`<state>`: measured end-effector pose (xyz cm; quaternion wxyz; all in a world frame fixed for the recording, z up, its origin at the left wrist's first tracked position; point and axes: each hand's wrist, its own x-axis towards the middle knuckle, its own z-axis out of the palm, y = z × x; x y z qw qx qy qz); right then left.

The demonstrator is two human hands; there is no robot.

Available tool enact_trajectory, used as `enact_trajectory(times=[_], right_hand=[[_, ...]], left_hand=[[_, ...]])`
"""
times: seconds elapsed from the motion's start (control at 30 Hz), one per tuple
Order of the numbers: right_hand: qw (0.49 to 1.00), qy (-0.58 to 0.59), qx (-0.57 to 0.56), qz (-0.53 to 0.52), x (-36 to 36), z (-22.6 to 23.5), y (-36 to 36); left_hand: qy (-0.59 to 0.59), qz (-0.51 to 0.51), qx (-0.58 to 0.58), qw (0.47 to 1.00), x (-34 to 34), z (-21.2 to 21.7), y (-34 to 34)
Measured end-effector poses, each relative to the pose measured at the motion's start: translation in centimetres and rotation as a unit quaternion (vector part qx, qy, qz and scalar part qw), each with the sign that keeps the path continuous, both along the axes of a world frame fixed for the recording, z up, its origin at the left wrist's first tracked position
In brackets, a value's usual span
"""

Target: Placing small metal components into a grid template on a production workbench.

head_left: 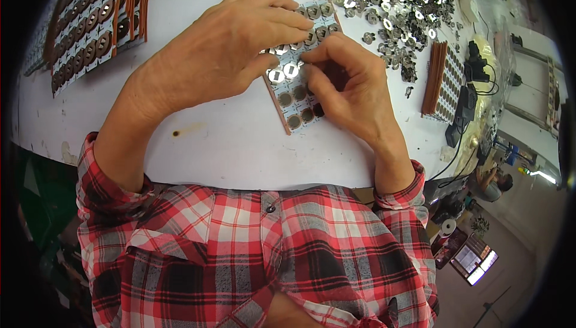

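Note:
A flat panel of small circuit boards (292, 103) lies on the table in front of me, slightly turned. Shiny metal clips (290, 70) sit in its upper rows, while the lower rows show bare round pads. My left hand (231, 43) reaches over the panel's left side, fingers stretched across the upper rows and thumb apart, its tip close to a clip. From the right, my right hand (348, 79) pinches thumb and forefinger together at the middle of the panel, where a small shiny metal clip partly shows at the fingertips. Both hands hide parts of the panel.
Loose metal clips (390, 4) are heaped beyond the panel to the right. A stack of panels (443, 83) stands at the right, near black plugs and cables (474, 82). Larger stacked panels (90, 28) with round metal parts stand at the far left. Another person (492, 184) is in the background.

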<state>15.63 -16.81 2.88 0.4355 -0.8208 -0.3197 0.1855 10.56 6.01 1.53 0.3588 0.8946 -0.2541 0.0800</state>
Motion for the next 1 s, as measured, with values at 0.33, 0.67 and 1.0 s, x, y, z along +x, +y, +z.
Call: enact_trajectory(times=[0.33, 0.67, 1.0], right_hand=[[0.999, 0.031, -0.014, -0.015, 0.9, 0.3, -0.9], [0.998, 0.064, -0.002, -0.012, 0.7, 0.5, -0.5], [0.999, 0.035, 0.004, -0.008, 0.3, 0.7, -0.5]], left_hand=[[-0.018, 0.006, 0.008, 1.0, 0.0, -0.1, 0.1], [-0.021, 0.014, 0.02, 0.999, -0.3, 0.0, -0.1], [-0.029, 0.009, 0.027, 0.999, -0.3, -0.2, 0.0]])
